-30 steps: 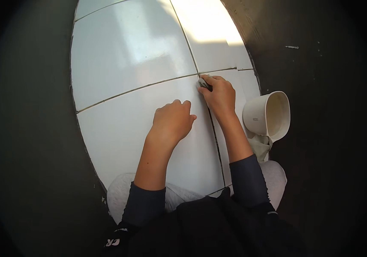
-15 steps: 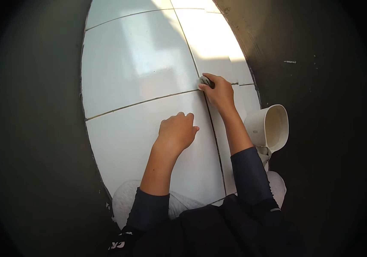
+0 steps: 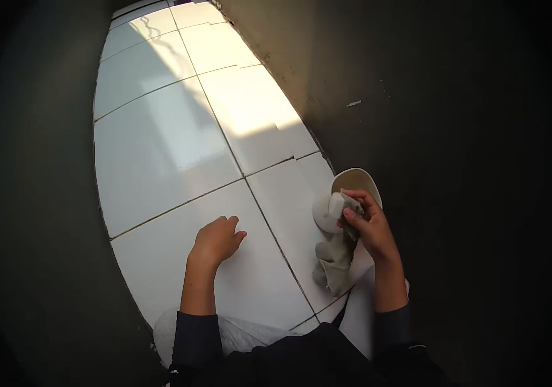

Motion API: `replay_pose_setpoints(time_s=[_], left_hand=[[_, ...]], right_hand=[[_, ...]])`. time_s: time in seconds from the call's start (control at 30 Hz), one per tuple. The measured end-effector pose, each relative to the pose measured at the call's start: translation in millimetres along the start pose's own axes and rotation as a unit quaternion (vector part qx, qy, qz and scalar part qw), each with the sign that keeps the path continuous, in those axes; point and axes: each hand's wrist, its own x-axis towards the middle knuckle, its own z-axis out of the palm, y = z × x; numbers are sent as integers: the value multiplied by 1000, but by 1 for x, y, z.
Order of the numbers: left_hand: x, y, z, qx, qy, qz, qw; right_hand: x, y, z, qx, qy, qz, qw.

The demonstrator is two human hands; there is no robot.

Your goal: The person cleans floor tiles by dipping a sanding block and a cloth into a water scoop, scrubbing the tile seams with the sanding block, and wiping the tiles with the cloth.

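Loosely curled, with its thumb a little apart, my left hand (image 3: 218,238) is over the near white tile (image 3: 179,258); no object shows in it. My right hand (image 3: 366,222) is closed on a small whitish block (image 3: 337,205) with grey material around it, held over the white cup (image 3: 325,215). This hand and the block hide part of the cup. A crumpled grey cloth (image 3: 335,267) lies by the near side of the cup, close to my right leg.
White tiles with dark joints (image 3: 173,142) stretch away ahead, sunlit towards the far right. Dark floor (image 3: 450,193) borders them on both sides. My knees, in light grey trousers, are at the near edge.
My right hand has left the tile joint and moved right and back to the cup, still holding the block. The view has shifted, showing more tiles ahead. My left hand stays curled over the tile.
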Motion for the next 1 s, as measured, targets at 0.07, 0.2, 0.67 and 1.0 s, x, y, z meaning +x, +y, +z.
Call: replay_pose_setpoints(time_s=[0.07,0.2,0.67,1.0], left_hand=[[-2,4,2,5,-25,-15,1000],[-6,10,9,24,-31,13,999],[-20,-12,29,53,-58,55,995],[-24,-58,-23,-84,108,-56,989]], right_hand=[[-3,10,-25,-114,52,-42,991],[1,20,-45,-274,105,-85,952],[4,13,-24,-477,141,-165,852],[29,17,103,-155,108,-94,978]])
